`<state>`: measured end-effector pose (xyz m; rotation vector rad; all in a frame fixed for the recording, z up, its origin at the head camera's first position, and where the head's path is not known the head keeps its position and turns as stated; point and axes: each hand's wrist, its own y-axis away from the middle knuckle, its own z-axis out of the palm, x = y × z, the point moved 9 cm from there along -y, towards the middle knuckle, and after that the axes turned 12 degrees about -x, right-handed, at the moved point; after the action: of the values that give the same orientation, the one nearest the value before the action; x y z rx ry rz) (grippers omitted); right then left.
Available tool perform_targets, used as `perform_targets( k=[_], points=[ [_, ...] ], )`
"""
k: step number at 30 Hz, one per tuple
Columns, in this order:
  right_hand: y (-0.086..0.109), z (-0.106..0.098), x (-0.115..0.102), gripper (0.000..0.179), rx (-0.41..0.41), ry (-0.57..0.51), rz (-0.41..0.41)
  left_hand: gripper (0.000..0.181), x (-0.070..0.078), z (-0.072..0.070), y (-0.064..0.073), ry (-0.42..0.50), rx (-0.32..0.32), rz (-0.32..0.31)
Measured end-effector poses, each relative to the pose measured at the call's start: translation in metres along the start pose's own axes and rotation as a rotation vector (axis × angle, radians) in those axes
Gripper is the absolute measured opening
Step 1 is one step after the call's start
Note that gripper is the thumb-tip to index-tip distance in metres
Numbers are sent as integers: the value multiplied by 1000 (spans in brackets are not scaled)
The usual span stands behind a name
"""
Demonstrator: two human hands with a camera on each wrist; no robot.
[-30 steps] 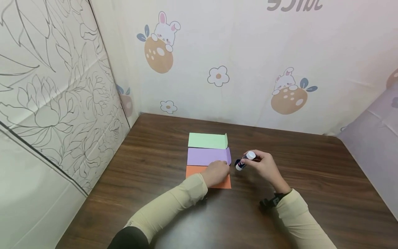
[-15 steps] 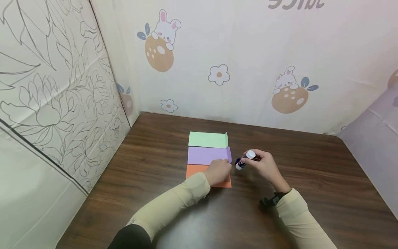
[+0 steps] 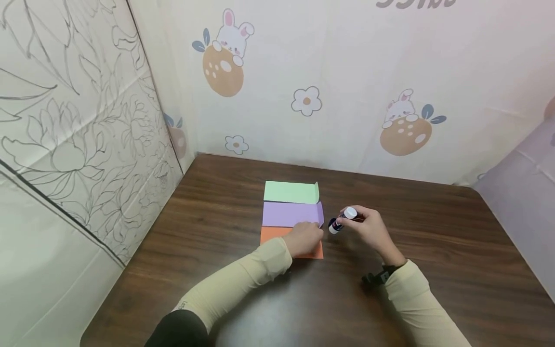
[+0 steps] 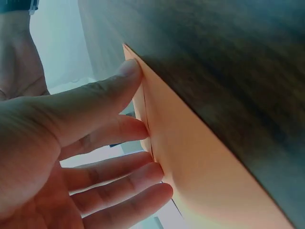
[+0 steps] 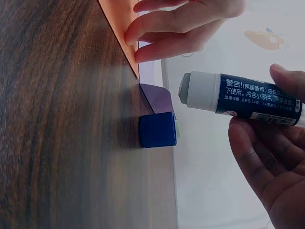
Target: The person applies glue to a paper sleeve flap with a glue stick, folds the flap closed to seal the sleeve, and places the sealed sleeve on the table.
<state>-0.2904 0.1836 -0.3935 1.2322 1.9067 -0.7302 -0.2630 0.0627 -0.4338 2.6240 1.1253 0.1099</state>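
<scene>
My left hand (image 3: 305,238) lies over the right end of an orange paper sheet (image 3: 272,235); in the left wrist view its thumb and fingertips touch the sheet along a crease near its end. My right hand (image 3: 372,230) grips an uncapped glue stick (image 5: 257,100) with a dark blue label, held tilted with its glue tip pointing down towards the table. A dark blue cap (image 5: 158,130) stands on the table just by the tip. Beyond the orange sheet lie a purple sheet (image 3: 288,214) and a light green sheet (image 3: 290,192), each with a raised flap at its right end.
The brown wood-grain table (image 3: 217,202) runs back to a patterned cloth wall (image 3: 347,130). A cloth with drawn flowers (image 3: 86,144) borders the left side. Wooden tabletop lies right of the right hand.
The head view has tilted slightly, shifting the whole scene a little. My left hand moved slightly right along the orange sheet, then stays; the right hand keeps holding the glue stick in place.
</scene>
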Motion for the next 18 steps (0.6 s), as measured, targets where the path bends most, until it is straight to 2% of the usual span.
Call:
perform_targets(
  k=[9, 15, 18],
  points=[
    [-1, 1, 5, 26, -5, -2, 6, 14, -5, 4, 0, 61, -28, -2],
    [-1, 2, 7, 27, -6, -8, 16, 12, 0, -1, 5, 22, -8, -4],
    [-2, 3, 3, 25, -12, -8, 24, 12, -2, 2, 5, 26, 1, -11]
  ],
)
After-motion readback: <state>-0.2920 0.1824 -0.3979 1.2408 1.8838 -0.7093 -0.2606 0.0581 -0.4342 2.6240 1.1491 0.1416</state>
